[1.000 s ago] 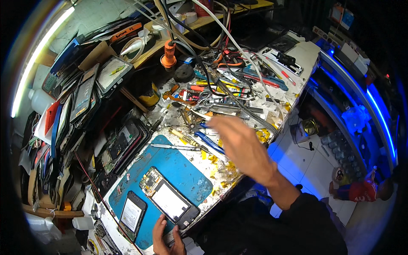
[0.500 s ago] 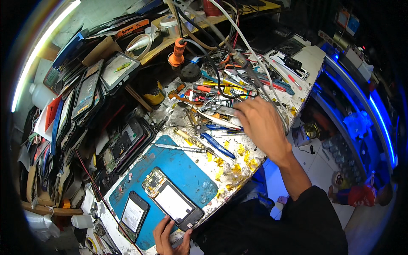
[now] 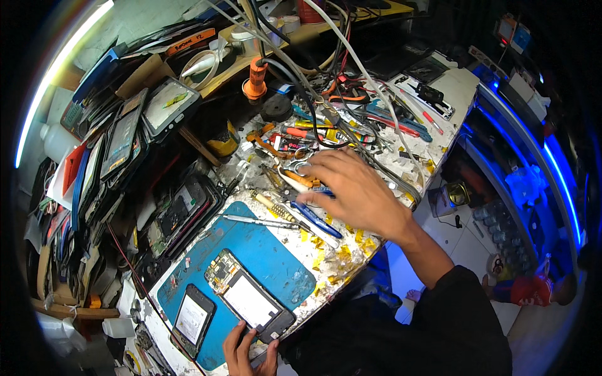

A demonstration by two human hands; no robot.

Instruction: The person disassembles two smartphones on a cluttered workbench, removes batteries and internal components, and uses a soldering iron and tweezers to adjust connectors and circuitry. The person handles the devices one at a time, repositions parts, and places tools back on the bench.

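Observation:
An opened phone (image 3: 254, 297), its circuit board and a white panel exposed, lies on a blue work mat (image 3: 276, 254). At its lower end my left hand (image 3: 248, 352) grips it, fingers on one edge and thumb on the other. A second phone (image 3: 193, 318) with its back off lies to the left on the mat. My right hand (image 3: 354, 191) hovers over the tool pile, fingers spread and nothing visible in them. Beneath and beside it are blue tweezers (image 3: 316, 220), scissors (image 3: 295, 166) and a cream-handled tool with a spring (image 3: 276, 208). A slim metal tool (image 3: 260, 221) lies across the mat's far edge.
Stacked phone and tablet parts (image 3: 119, 147) crowd the left side. An orange-handled tool (image 3: 255, 81) stands near the shelf (image 3: 226, 72). Cables (image 3: 364, 56) hang over the pliers and glue tubes (image 3: 342, 136). Another person in red (image 3: 533, 290) is far right.
My right hand has moved left and nearer over the tools, its fingers now spread. My left hand stays at the opened phone. The whole view has shifted slightly.

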